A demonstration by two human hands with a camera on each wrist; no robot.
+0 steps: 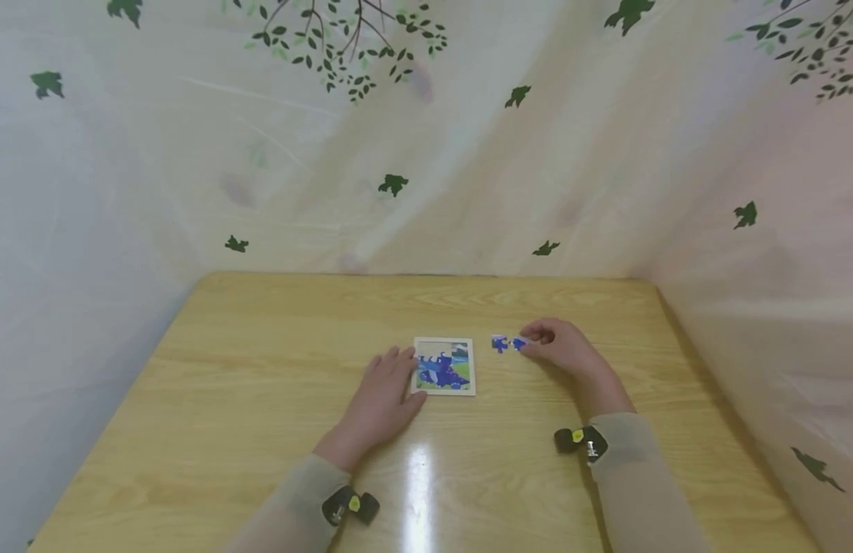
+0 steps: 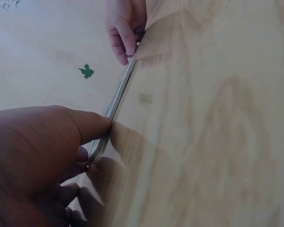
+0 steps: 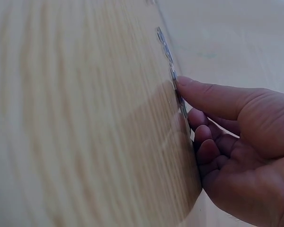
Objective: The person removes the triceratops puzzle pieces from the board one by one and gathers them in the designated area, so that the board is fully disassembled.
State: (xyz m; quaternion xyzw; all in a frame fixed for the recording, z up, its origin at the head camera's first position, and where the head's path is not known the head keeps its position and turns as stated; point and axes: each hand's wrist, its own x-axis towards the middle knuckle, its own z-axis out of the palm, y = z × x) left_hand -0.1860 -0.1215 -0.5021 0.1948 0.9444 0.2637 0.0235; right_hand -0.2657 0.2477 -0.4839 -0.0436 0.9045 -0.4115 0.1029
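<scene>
A small square jigsaw puzzle board (image 1: 443, 391) with a pale frame lies on the table. Its inside is partly filled with a blue dinosaur picture; a bare patch shows at its upper left. My left hand (image 1: 381, 395) holds the board's left side, thumb at the near corner and fingers along the edge. To the right of the board, my right hand (image 1: 561, 347) pinches a blue puzzle piece (image 1: 518, 344) at table level. Another blue puzzle piece (image 1: 499, 343) lies just left of it. In the right wrist view the thumb (image 3: 191, 87) touches a piece seen edge-on.
The wooden table (image 1: 274, 322) has its far edge against a pale cloth (image 1: 440, 230) printed with leaves. Cloth also hangs along the left and right sides. A glare streak (image 1: 419, 491) shines on the near tabletop.
</scene>
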